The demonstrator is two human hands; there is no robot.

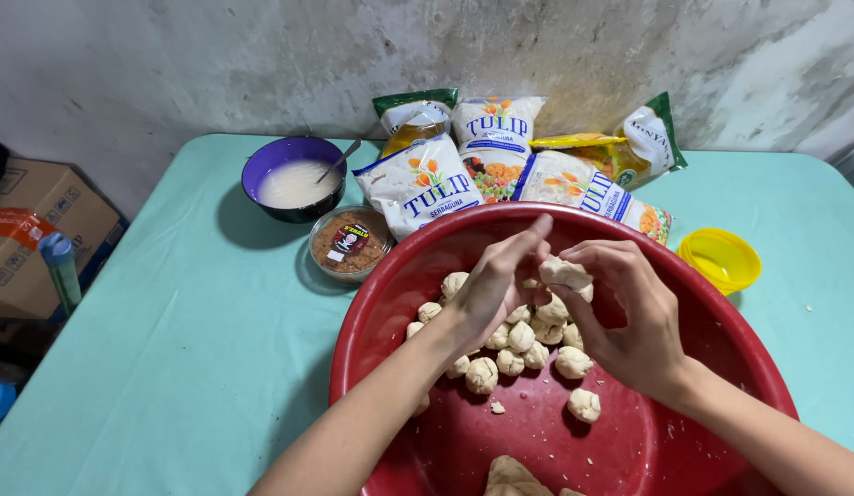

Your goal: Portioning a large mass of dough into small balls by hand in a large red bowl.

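Over the big red bowl point(721, 331) on the desk point(197, 312), both hands, right hand point(629, 321) and left hand point(496, 285), pinching one dough lump point(563, 273), small dough balls point(519, 344) piled below, flour bags point(464, 170) behind.

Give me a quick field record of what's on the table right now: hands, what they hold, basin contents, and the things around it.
left hand: over the red basin, fingers touching the dough piece
right hand: holding the dough piece from below
basin contents: pile of small dough balls, a larger dough lump at the near edge
behind basin: flour bags, purple bowl of white liquid with a spoon, small round tub of brown filling
right of basin: yellow lid
surface: table with a pale green cloth
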